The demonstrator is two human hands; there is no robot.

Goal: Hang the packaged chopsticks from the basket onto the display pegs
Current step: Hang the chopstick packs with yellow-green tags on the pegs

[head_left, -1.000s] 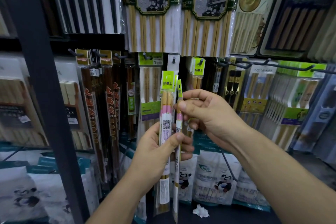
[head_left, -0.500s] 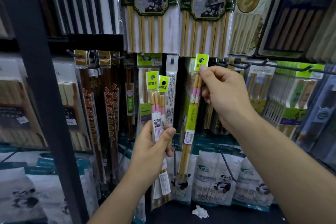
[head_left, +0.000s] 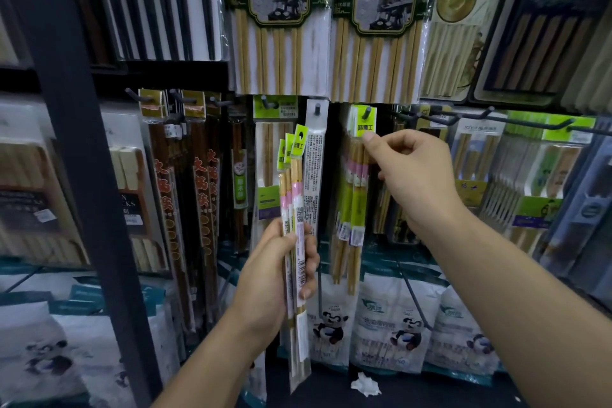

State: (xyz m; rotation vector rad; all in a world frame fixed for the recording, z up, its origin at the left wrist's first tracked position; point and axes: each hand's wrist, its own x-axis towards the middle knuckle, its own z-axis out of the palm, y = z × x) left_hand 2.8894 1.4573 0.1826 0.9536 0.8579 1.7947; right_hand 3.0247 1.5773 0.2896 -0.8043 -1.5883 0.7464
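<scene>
My left hand (head_left: 265,275) grips a bundle of three slim chopstick packs (head_left: 293,195) with green header tabs, held upright in front of the display. My right hand (head_left: 417,175) is raised to the right of it. Its thumb and curled fingers pinch the top of another chopstick pack (head_left: 359,209), just under its green header. That header sits on a dark peg (head_left: 366,113), in front of other packs of the same kind. The basket is out of view.
A dark shelf post (head_left: 76,175) stands close on the left. Large chopstick packs (head_left: 278,26) hang above, and dark red ones (head_left: 198,195) to the left. Long pegs (head_left: 496,117) jut out at the right. Panda-print bags (head_left: 394,325) and a crumpled paper (head_left: 364,384) lie below.
My right hand took one pack from the bundle, carried it up and right, and its header now sits on the peg. My left hand lowered the remaining bundle slightly.
</scene>
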